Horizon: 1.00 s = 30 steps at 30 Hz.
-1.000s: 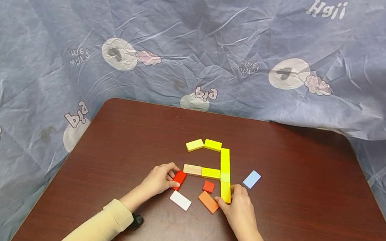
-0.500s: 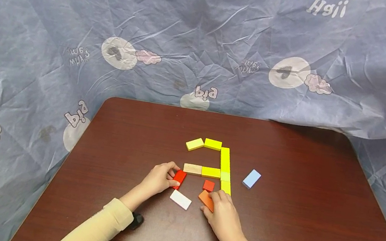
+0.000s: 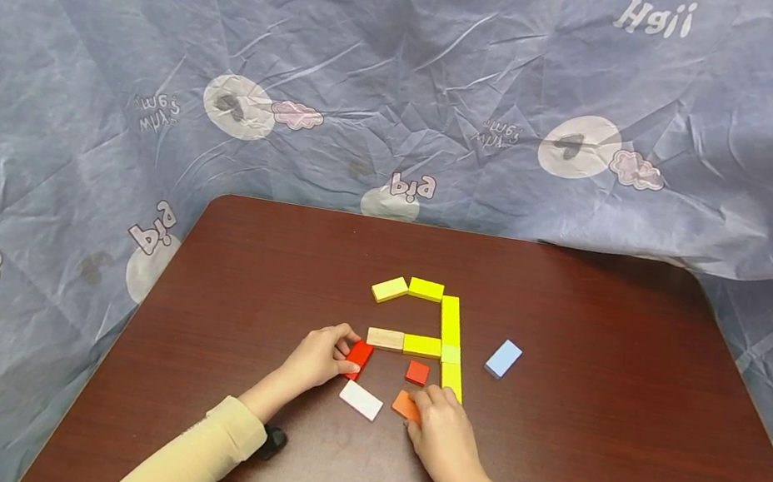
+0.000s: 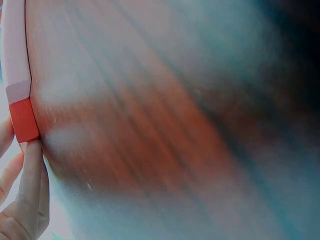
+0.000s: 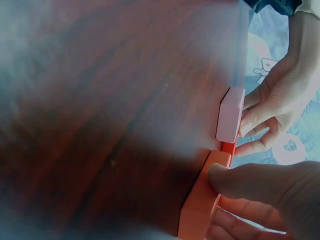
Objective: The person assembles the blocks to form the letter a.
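Note:
My left hand (image 3: 316, 360) pinches a red block (image 3: 359, 361) between thumb and fingers at the left of the group. Just below it lies a white block (image 3: 361, 400), its upper corner close to the red one. In the right wrist view, the thumb of my right hand (image 5: 265, 187) lies on one side of an orange block (image 5: 200, 205) and fingers lie behind it. From the head view, that hand covers the orange block's right end. A small red square block (image 3: 417, 373) lies just above the orange one.
Yellow blocks (image 3: 451, 324) form a column with two branches to the left. A plain wooden block (image 3: 385, 339) ends the lower branch; a pale yellow block (image 3: 390, 290) tilts at the upper one. To the right lies a blue block (image 3: 503, 359) on the brown table (image 3: 600, 376).
My right hand has left the lower end of the yellow column, moved left and taken hold of the orange block, which has shifted slightly left. The left hand has stayed in place.

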Available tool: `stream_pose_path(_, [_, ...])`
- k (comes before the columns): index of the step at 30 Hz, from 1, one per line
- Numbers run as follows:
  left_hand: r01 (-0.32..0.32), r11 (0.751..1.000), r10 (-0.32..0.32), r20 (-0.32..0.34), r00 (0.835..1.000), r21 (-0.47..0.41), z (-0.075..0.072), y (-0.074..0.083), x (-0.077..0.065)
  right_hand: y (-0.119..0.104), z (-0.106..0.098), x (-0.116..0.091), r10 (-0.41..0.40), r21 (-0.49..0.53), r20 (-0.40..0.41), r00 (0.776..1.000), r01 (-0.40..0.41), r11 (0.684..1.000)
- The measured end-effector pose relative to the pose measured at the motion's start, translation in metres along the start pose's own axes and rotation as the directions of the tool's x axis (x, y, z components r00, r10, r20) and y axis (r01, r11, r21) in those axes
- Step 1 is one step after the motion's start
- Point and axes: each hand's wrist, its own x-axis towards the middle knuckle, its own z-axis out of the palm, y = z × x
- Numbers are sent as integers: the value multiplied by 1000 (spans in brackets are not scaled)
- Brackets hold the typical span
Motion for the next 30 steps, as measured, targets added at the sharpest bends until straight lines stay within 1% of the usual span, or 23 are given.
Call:
stream_pose_path(5, [3, 1000, -3, 7, 1000, 1, 0, 0, 0, -3, -3, -6, -12, 19, 64, 998, 11, 1000])
stream_pose_path(8, [12, 1000, -12, 17, 1000, -1, 1, -2, -2, -6, -4, -11, -37, 51, 102, 994, 31, 998])
stream_pose_path(10, [11, 1000, -12, 21, 1000, 2, 2, -3, -4, -8, -5, -14, -67, 76, 111, 992, 59, 995])
stream_pose_path(15, [10, 1000, -10, 19, 1000, 1, 2, -4, -3, -9, -3, -15, -135, 103, 85, 987, 126, 987])
stream_pose_path(19, [26, 1000, -26, 21, 999, -6, 2, -3, -2, -8, -1, -13, -163, 104, 62, 985, 156, 982])
stream_pose_path(30, [36, 999, -36, 24, 999, -9, 0, 0, 1, -6, 0, -7, -165, 145, 49, 985, 157, 977])
